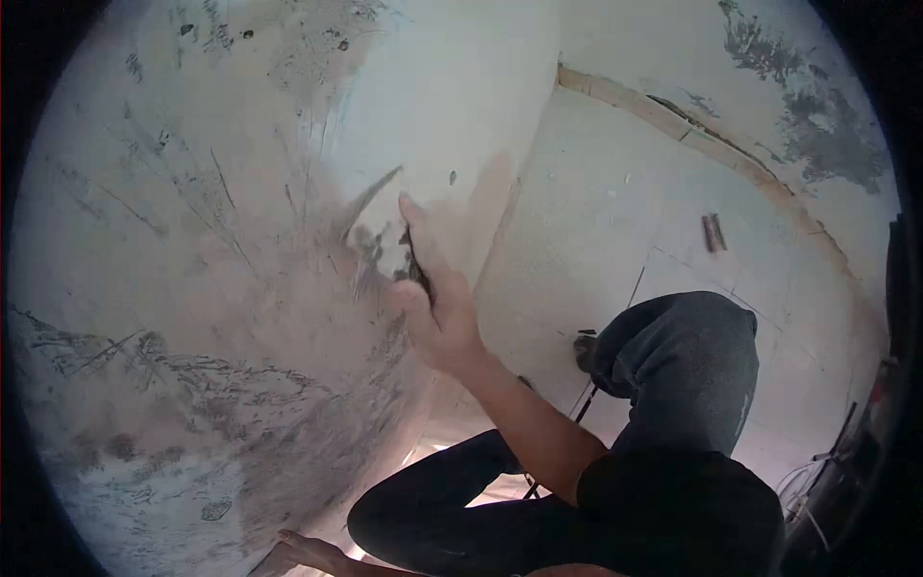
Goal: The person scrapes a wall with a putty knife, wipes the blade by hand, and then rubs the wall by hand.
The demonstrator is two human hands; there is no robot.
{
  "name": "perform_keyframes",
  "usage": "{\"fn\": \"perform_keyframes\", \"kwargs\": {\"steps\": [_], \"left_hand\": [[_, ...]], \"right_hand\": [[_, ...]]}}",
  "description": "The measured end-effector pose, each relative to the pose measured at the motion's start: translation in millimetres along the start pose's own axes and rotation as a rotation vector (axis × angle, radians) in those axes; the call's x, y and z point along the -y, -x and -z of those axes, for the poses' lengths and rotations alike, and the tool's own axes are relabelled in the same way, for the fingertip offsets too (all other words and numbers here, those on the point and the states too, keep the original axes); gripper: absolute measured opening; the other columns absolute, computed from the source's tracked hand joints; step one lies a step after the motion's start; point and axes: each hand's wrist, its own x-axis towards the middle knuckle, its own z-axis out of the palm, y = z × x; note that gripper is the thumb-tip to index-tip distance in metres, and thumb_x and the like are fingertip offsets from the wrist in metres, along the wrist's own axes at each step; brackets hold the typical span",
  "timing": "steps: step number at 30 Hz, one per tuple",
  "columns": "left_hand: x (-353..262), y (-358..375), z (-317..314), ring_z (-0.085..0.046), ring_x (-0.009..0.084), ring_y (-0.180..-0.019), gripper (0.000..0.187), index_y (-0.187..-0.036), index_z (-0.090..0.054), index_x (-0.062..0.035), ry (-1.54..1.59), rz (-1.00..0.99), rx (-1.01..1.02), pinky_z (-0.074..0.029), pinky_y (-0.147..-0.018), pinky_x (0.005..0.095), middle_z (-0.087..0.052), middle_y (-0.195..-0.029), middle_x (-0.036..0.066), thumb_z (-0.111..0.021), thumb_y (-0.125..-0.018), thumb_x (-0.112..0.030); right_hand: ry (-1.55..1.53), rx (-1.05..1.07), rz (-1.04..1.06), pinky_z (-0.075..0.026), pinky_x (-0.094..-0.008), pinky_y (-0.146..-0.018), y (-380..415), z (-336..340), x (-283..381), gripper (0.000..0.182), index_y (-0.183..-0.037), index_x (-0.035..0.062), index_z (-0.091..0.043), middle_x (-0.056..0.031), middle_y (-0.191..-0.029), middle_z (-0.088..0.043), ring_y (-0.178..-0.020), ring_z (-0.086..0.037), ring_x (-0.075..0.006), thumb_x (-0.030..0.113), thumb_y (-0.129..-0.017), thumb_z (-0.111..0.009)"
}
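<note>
My right hand [437, 308] grips a putty knife [383, 234]. Its wide blade is smeared with pale and grey filler and lies against the wall [240, 317], at the border of a smooth white patch [423, 87]. The thumb and one finger stretch along the knife, while the handle is mostly hidden in the palm. At the bottom edge shows my left hand [312, 553], low beside the wall. It seems closed around a greyish, flat shape, cut off by the frame, that I cannot make out.
Grey marks and scratches cover the wall's left side. Below is a tiled floor [586, 202] with a small brown piece [713, 233] on it. A wooden strip [673, 123] runs along the far wall's base. My bent knees [692, 356] are close by; cables [798, 486] lie at right.
</note>
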Motion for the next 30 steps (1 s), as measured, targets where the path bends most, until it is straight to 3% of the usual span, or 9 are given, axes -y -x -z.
{"fn": "perform_keyframes", "kwargs": {"steps": [2, 5, 7, 8, 10, 11, 24, 27, 30], "left_hand": [[-13.0, -4.1, -3.5, -0.036, 0.0485, -0.132, 0.094, -0.13, -0.043, 0.02, -0.011, 0.018, 0.015, -0.028, -0.111, 0.0546, -0.041, -0.132, 0.044, -0.031, -0.097, -0.067], [-2.9, -1.5, 2.6, -0.036, 0.0485, -0.133, 0.094, -0.131, -0.043, 0.0198, 0.009, 0.026, 0.049, -0.028, -0.111, 0.0547, -0.041, -0.133, 0.044, -0.031, -0.097, -0.068], [-16.0, 5.4, 3.6, -0.035, 0.0485, -0.133, 0.094, -0.131, -0.043, 0.0198, 0.001, 0.032, 0.047, -0.028, -0.111, 0.0547, -0.041, -0.133, 0.044, -0.031, -0.097, -0.068], [-29.5, 16.3, 0.0, -0.041, 0.0488, -0.117, 0.095, -0.119, -0.044, 0.0199, -0.029, -0.075, -0.104, -0.031, -0.103, 0.0576, -0.043, -0.115, 0.039, -0.028, -0.096, -0.071], [-41.9, 25.0, -7.2, -0.046, 0.049, -0.1, 0.098, -0.107, -0.045, 0.0201, -0.035, -0.179, -0.25, -0.033, -0.095, 0.0605, -0.046, -0.097, 0.033, -0.025, -0.094, -0.074], [-41.2, 23.1, -7.8, -0.045, 0.0474, -0.098, 0.097, -0.104, -0.045, 0.0192, 0.015, -0.158, -0.236, -0.033, -0.094, 0.0595, -0.045, -0.095, 0.032, -0.025, -0.094, -0.075], [-32.3, 18.1, 0.8, -0.046, 0.0411, -0.094, 0.093, -0.092, -0.046, 0.0147, -0.013, -0.117, -0.173, -0.036, -0.092, 0.0552, -0.044, -0.09, 0.029, -0.028, -0.093, -0.076], [-34.7, 18.0, -6.3, -0.047, 0.0436, -0.099, 0.093, -0.097, -0.047, 0.0163, -0.011, -0.159, -0.23, -0.035, -0.095, 0.0551, -0.047, -0.095, 0.031, -0.028, -0.094, -0.074], [-47.2, 25.4, -2.7, -0.044, 0.0485, -0.114, 0.095, -0.112, -0.046, 0.0187, 0.049, -0.079, -0.137, -0.03, -0.104, 0.0567, -0.046, -0.114, 0.037, -0.029, -0.095, -0.073]], "right_hand": [[-0.096, 0.08, -0.249, -0.041, -0.0264, -0.088, 11.1, -3.0, 12.1, 0.074, -0.152, -0.0052, -0.022, -0.0143, -0.126, -0.053, -0.09, -0.051, -0.0145, 0.043, -0.102, -0.047], [0.058, -0.048, 0.064, -0.04, -0.0271, -0.093, 15.0, -10.2, 2.6, 0.074, -0.153, -0.002, -0.023, -0.0164, -0.123, -0.058, -0.099, -0.055, -0.0148, 0.044, -0.101, -0.05], [0.163, 0.037, -0.05, -0.048, -0.0293, -0.071, 2.1, 3.6, 7.7, 0.075, -0.154, 0.0039, -0.023, -0.0142, -0.08, -0.064, -0.065, -0.051, -0.022, 0.032, -0.097, -0.062], [0.156, 0.04, -0.062, -0.048, -0.0293, -0.071, 8.6, -0.3, 7.3, 0.075, -0.154, 0.0039, -0.023, -0.0142, -0.08, -0.064, -0.065, -0.051, -0.022, 0.032, -0.097, -0.062], [0.193, 0.021, 0.017, -0.05, -0.0318, -0.07, 15.0, -6.0, 8.6, 0.077, -0.154, 0.0037, -0.024, -0.0157, -0.082, -0.065, -0.064, -0.054, -0.0243, 0.029, -0.094, -0.065], [0.122, 0.034, -0.03, -0.045, -0.0275, -0.088, 16.2, -8.5, 10.2, 0.069, -0.153, -0.0006, -0.025, -0.0196, -0.123, -0.061, -0.095, -0.061, -0.0152, 0.032, -0.1, -0.055], [0.192, 0.014, 0.022, -0.045, -0.0251, -0.083, 9.5, -6.8, 22.6, 0.072, -0.154, -0.0008, -0.021, -0.0177, -0.122, -0.061, -0.086, -0.059, -0.0145, 0.034, -0.1, -0.055], [0.121, 0.169, -0.368, -0.051, -0.0338, -0.08, 2.0, -1.1, 27.4, 0.075, -0.156, 0.0082, -0.02, -0.0289, -0.121, -0.062, -0.084, -0.067, -0.0274, 0.035, -0.097, -0.059], [0.238, -0.043, 0.196, -0.05, -0.0317, -0.075, 3.5, -7.3, 4.4, 0.075, -0.156, 0.0087, -0.02, -0.0262, -0.111, -0.065, -0.072, -0.062, -0.0251, 0.034, -0.098, -0.059]]}}
